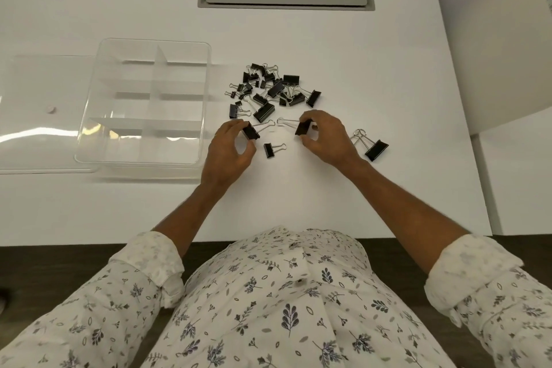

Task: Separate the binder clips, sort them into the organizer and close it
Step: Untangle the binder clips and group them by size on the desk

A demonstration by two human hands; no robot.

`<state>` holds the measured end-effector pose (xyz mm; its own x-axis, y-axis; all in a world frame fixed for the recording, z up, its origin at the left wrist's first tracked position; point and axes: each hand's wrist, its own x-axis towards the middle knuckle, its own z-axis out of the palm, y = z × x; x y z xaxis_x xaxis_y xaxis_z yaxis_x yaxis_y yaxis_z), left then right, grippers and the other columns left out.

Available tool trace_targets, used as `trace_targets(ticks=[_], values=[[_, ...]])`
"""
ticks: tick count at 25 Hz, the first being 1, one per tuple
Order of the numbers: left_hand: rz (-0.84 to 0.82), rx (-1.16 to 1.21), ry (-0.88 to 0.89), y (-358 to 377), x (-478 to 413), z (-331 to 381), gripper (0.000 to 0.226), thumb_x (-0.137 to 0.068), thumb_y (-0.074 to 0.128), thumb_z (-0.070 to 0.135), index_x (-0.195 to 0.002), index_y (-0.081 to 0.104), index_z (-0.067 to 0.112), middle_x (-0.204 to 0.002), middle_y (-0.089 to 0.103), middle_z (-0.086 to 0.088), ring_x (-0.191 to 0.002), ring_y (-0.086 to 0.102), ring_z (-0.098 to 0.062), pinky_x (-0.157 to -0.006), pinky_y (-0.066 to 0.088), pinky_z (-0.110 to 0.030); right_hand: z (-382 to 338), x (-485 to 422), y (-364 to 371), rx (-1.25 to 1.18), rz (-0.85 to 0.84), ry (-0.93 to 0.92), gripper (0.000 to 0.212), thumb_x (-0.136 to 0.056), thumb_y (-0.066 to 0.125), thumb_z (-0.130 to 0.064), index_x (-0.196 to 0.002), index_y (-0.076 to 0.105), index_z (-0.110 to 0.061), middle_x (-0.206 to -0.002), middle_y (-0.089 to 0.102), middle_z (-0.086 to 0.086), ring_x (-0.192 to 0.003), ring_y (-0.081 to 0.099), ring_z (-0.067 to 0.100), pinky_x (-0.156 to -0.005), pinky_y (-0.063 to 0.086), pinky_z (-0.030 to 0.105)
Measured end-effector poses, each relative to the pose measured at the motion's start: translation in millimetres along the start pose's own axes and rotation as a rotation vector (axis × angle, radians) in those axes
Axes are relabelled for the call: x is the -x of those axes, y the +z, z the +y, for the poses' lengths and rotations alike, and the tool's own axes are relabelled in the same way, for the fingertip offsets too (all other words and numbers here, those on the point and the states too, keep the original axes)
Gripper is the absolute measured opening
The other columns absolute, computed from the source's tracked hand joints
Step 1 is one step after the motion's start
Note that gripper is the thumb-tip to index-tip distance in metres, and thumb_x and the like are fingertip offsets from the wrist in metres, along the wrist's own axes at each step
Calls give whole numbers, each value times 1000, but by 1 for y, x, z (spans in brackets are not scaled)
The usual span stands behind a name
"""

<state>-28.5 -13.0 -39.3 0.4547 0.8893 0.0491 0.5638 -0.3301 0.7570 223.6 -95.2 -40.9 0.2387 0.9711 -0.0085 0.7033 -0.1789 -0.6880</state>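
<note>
**Head view: two binder clips held face to face over a white bench (328, 39), the organizer open.**

The left grip (230, 149) pinches one black clip (251, 132) by its body between thumb and fingertips. The right grip (325, 137) pinches a second clip (303, 128) likewise. Their wire handles point at each other, seemingly just apart. The tangled pile (268, 89) lies just beyond the hands, beside the clear organizer (155, 40), whose lid (44, 110) lies flat to its left. A small clip (270, 150) sits between the hands, and a large clip (376, 150) lies to the right. The clips look light, stiff and springy, so the body likely gives the surest hold, as the wire loops probably swivel.
</note>
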Motion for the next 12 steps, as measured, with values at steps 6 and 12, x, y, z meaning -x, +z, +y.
trace_targets(ticks=[6,12], values=[[-27,97,97,29,-18,37,39,-91,71,25,-128,65,13,-130,64,0,-122,59,-14,-105,50,-37,17,7,-54,-247,120,184,47,-76,75,-3,-121,63,-10,-118,65,0,-109,64,12,-95,55,23],[-223,85,156,78,-46,77,44,-91,66,25,-133,62,13,-136,62,-5,-128,57,-21,-106,49,-48,65,28,-117,-350,145,401,48,-78,68,-3,-122,63,-20,-120,69,-6,-113,65,3,-91,52,19]])
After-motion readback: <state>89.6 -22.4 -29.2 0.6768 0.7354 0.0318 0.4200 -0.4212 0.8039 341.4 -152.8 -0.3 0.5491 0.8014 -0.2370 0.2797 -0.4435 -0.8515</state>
